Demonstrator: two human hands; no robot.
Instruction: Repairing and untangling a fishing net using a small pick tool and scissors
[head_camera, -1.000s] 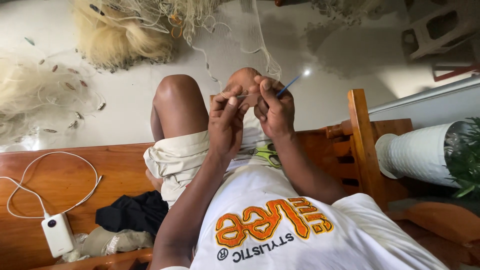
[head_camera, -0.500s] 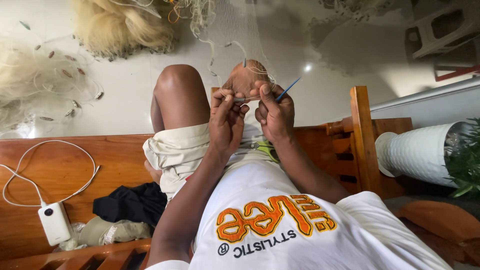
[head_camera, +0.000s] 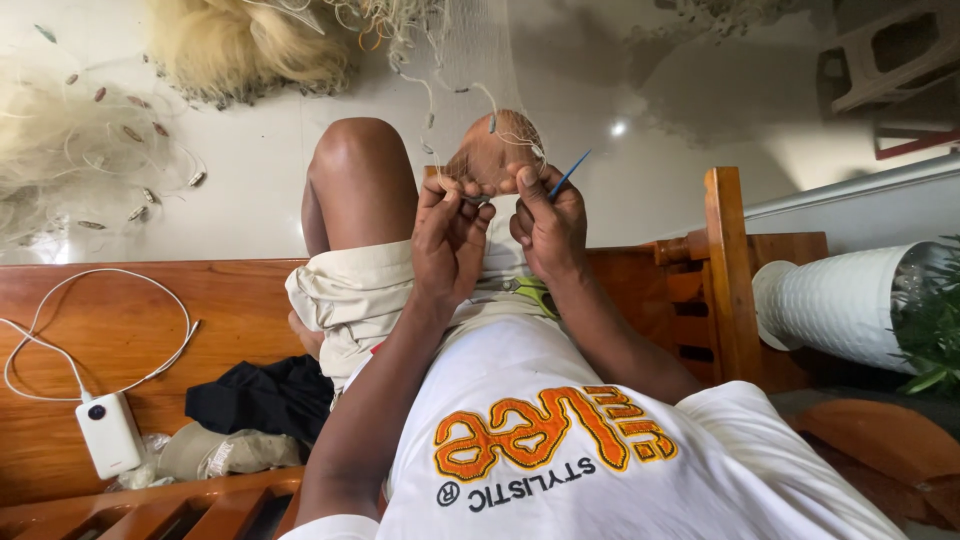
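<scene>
My left hand and my right hand meet in front of my raised knee, both pinching thin white fishing net that drapes over the knee. A slim blue netting needle sticks up from my right hand's fingers. My left fingers are closed on a strand of the mesh close to the right thumb. The net runs up and away toward the pale floor, with small weights along its edge line.
I sit on a wooden bench. A white power bank with cable and dark cloth lie at my left. Heaps of net and a yellowish pile cover the floor. A white ribbed planter stands at right.
Both hands have stayed together at the knee, shifting slightly. The blue needle remains in the right hand, and the net over the knee has been pulled a little tighter.
</scene>
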